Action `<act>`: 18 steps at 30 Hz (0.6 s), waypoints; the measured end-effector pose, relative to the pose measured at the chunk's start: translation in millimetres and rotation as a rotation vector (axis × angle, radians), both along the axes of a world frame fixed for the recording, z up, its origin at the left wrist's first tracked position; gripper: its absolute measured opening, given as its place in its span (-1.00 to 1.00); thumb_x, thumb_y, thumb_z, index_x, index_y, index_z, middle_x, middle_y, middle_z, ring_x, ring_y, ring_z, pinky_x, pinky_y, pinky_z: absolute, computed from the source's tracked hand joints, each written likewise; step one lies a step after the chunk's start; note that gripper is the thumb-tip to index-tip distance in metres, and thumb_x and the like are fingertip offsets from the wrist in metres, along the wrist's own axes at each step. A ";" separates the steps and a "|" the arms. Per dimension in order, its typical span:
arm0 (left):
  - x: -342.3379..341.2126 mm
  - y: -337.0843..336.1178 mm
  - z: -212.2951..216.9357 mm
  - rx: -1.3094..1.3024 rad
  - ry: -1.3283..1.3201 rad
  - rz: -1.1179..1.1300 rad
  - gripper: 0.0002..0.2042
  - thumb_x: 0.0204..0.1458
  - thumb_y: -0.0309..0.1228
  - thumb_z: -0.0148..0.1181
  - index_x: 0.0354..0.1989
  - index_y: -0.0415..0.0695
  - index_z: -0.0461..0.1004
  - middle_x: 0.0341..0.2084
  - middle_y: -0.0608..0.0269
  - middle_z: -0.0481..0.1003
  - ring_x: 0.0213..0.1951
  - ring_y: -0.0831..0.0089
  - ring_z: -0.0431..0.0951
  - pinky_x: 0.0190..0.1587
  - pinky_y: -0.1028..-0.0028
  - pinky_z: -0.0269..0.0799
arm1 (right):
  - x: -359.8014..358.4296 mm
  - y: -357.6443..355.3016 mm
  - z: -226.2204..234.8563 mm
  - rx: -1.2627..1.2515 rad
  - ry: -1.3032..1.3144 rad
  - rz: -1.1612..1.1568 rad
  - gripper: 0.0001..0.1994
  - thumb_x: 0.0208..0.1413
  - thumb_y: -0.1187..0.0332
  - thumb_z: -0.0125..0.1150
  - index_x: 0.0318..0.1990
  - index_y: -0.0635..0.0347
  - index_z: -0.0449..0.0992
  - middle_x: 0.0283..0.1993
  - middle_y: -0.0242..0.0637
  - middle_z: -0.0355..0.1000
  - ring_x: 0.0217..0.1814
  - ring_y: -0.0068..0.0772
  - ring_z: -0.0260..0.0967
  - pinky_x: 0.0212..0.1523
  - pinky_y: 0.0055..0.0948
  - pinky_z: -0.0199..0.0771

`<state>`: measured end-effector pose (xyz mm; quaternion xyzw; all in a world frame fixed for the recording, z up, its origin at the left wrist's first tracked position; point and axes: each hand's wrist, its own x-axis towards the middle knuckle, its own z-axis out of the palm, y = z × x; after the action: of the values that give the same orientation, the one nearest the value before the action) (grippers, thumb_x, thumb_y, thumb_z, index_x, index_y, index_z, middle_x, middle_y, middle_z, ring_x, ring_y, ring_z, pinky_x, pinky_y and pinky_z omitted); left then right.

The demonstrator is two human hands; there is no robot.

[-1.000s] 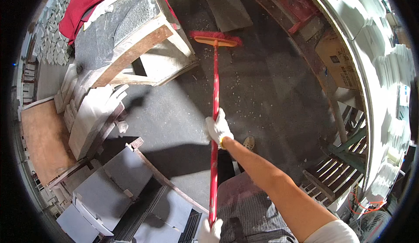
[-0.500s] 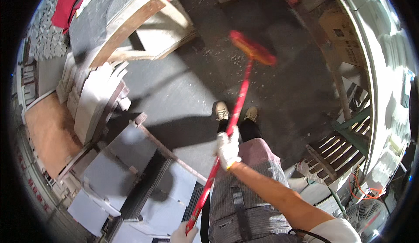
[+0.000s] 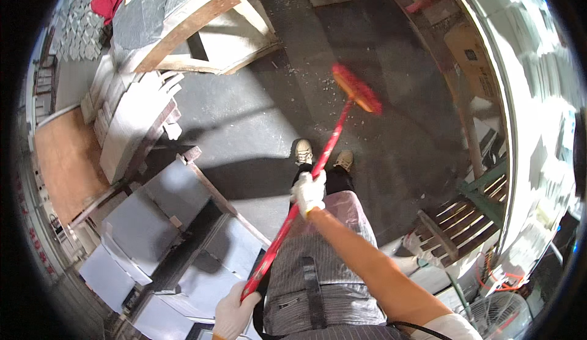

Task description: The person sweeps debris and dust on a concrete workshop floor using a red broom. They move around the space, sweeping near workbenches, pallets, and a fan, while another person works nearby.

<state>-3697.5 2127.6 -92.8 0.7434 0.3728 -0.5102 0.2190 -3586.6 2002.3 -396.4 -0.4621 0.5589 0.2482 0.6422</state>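
Note:
A red-handled broom (image 3: 331, 143) slants across the middle of the view, its red bristles and orange block (image 3: 362, 97) out on the dark floor beyond my shoes. My right hand (image 3: 309, 194), in a white glove, is wrapped round the handle partway down. Close to the handle's top end, my left hand (image 3: 234, 314) grips it too, also in a white glove. Small pale bits of debris (image 3: 333, 102) lie scattered on the floor beside the bristles. Slight blur softens the broom head.
At the left are a wooden-framed table (image 3: 183, 25), stacked white slabs (image 3: 137, 123) and grey panels (image 3: 143, 230). A slatted pallet (image 3: 468, 221) and a fan (image 3: 501, 312) stand at the lower right. Farther up that side is a cardboard box (image 3: 471, 59).
The broom head has come nearer to me and slightly right, turning a little. My right hand has shifted left and nearer, while more of my left hand now shows.

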 end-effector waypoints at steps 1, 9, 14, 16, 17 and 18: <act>-24.3 -2.3 12.0 -0.009 -0.292 0.000 -0.61 0.15 -0.24 0.15 0.07 -0.24 0.44 -0.34 0.14 0.55 -0.34 0.36 0.52 -0.24 0.37 0.42 | -12.0 18.4 12.1 -0.003 -0.009 0.063 -0.54 0.22 0.34 -0.02 0.23 -0.04 0.02 -0.61 -0.39 0.22 -0.71 -0.49 0.23 -0.74 -0.39 0.30; -6.3 1.7 30.7 -0.091 -0.066 0.074 -0.54 0.07 -0.05 0.13 0.08 -0.06 0.43 -0.33 -0.09 0.56 -0.21 -0.01 0.58 -0.11 0.24 0.43 | 14.0 -11.9 55.9 0.171 -0.140 -0.169 -0.78 0.16 0.41 -0.03 -0.09 0.02 0.12 -0.63 -0.41 0.18 -0.75 -0.52 0.11 -0.76 -0.42 0.25; 42.4 -67.6 -107.4 -0.372 -0.294 0.184 -0.56 0.08 -0.10 0.14 -0.03 -0.22 0.47 -0.48 0.11 0.48 -0.38 0.39 0.51 -0.27 0.39 0.38 | 69.0 -106.1 -22.6 -0.044 -0.311 0.037 -0.76 0.19 0.39 -0.04 -0.07 0.02 0.07 -0.62 -0.35 0.19 -0.75 -0.45 0.15 -0.76 -0.41 0.24; 34.4 -78.3 -130.4 -0.401 -0.336 0.257 -0.57 0.11 -0.11 0.14 -0.03 -0.23 0.46 -0.53 0.22 0.43 -0.43 0.48 0.47 -0.34 0.43 0.36 | 80.8 -109.9 -35.9 -0.063 -0.280 0.092 -0.75 0.19 0.39 -0.03 -0.05 0.01 0.07 -0.60 -0.32 0.21 -0.73 -0.43 0.18 -0.75 -0.39 0.27; 32.5 -79.7 -128.7 -0.378 -0.353 0.258 -0.57 0.12 -0.11 0.13 -0.03 -0.23 0.45 -0.55 0.25 0.41 -0.45 0.50 0.45 -0.36 0.44 0.35 | 81.0 -104.6 -40.3 -0.076 -0.264 0.116 -0.73 0.20 0.39 -0.03 -0.03 0.01 0.06 -0.59 -0.31 0.21 -0.72 -0.42 0.19 -0.75 -0.38 0.28; 29.8 -80.1 -126.7 -0.354 -0.371 0.260 -0.58 0.14 -0.12 0.12 -0.02 -0.24 0.44 -0.57 0.29 0.39 -0.47 0.53 0.44 -0.39 0.46 0.34 | 76.9 -97.6 -43.5 -0.089 -0.249 0.142 -0.72 0.20 0.39 -0.03 -0.01 0.01 0.06 -0.57 -0.30 0.22 -0.72 -0.42 0.20 -0.74 -0.37 0.30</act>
<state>-3667.7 2047.5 -219.5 0.7203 0.3235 -0.3903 0.4734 -3509.6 1904.7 -439.9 -0.5554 0.4515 0.2089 0.6664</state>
